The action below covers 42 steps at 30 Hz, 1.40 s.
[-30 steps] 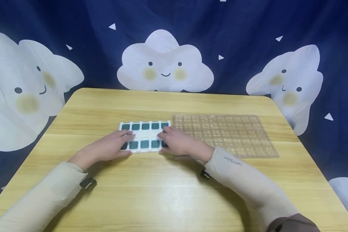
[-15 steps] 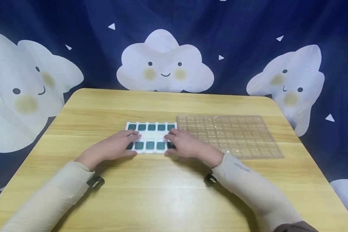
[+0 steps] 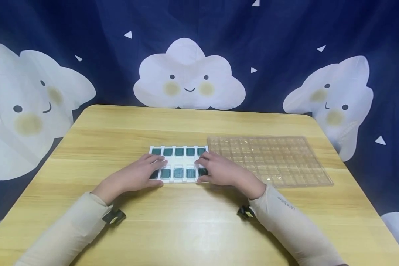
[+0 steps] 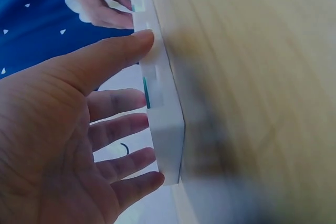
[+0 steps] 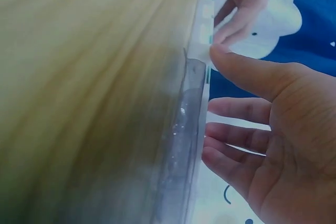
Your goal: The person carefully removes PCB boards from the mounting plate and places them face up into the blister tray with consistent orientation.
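Observation:
A white tray [image 3: 181, 161] lies flat on the table, with two rows of dark green square chips [image 3: 178, 152] in its slots. My left hand [image 3: 136, 175] rests over its left end, fingers nearly straight on top. Its thumb touches the front side, as the left wrist view shows on the white tray [image 4: 167, 145]. Over the right end lies my right hand [image 3: 224, 171], its thumb at the front edge and its fingers extended on top. The chips under both hands are partly hidden.
A clear plastic tray [image 3: 269, 162] with many square compartments lies at the right, against or very near the white tray's right end. The wooden table [image 3: 186, 229] reaches back to a dark blue curtain [image 3: 269, 33] with cloud prints.
Both hands have slid the white tray to the right along the table. The clear tray has shifted right along with it. The view has tipped up slightly.

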{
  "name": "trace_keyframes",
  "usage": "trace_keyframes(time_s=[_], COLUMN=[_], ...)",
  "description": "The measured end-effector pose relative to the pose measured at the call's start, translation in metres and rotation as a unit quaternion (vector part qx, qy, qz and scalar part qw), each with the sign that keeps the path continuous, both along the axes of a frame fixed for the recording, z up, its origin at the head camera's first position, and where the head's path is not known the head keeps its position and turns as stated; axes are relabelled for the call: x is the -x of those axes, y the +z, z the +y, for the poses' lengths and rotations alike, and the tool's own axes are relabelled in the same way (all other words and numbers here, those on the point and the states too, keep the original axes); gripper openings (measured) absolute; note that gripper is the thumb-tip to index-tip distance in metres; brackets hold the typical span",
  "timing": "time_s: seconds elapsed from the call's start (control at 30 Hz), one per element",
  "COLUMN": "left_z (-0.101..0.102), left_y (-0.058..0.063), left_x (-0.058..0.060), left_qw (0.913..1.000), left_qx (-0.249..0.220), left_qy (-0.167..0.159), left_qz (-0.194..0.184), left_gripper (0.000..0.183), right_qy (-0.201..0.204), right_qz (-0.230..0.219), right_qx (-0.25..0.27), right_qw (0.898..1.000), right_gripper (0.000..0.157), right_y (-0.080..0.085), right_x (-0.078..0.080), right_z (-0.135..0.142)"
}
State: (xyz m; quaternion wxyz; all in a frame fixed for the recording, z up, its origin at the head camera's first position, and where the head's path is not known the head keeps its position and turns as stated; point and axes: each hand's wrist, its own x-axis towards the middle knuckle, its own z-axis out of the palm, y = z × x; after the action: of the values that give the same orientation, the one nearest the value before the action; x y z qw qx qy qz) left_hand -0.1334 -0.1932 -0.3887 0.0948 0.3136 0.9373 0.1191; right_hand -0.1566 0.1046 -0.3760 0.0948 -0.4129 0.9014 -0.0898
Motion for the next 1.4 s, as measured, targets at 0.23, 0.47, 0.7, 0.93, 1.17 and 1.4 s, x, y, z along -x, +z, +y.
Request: trace_keyframes(time_s=[0.23,0.47,0.7,0.93,1.17,1.4], left_z=[-0.006,-0.013,-0.018,-0.023,-0.025,-0.025], left_y=[0.0,0.002,0.001,-0.004,-0.007,-0.007], left_x=[-0.002,-0.004,-0.005,-0.004,-0.001,0.0], left_qw=[0.9999,0.9998,0.9998,0.9994,0.9993,0.999], left_qx=[-0.012,-0.021,-0.017,-0.004,-0.007,-0.017], left_qy=[0.002,-0.002,0.002,0.009,-0.002,-0.004], left_qz=[-0.003,0.004,0.01,0.033,0.037,0.041], left_gripper=[0.073,0.072,0.074,0.071,0.072,0.071], right_qy=[-0.008,-0.012,0.002,-0.003,-0.019,-0.022], right_qz=[-0.018,-0.037,-0.03,-0.056,-0.066,-0.022], right_qx=[0.0,0.016,0.024,0.017,0.036,0.076], right_qw=[1.0,0.999,0.999,0.998,0.997,0.997], right_gripper=[0.063,0.062,0.059,0.061,0.06,0.053], right_y=[0.0,0.002,0.003,0.009,0.013,0.016], right_x=[0.002,0.006,0.009,0.014,0.025,0.038], right_z=[0.0,0.004,0.008,0.002,-0.005,-0.008])
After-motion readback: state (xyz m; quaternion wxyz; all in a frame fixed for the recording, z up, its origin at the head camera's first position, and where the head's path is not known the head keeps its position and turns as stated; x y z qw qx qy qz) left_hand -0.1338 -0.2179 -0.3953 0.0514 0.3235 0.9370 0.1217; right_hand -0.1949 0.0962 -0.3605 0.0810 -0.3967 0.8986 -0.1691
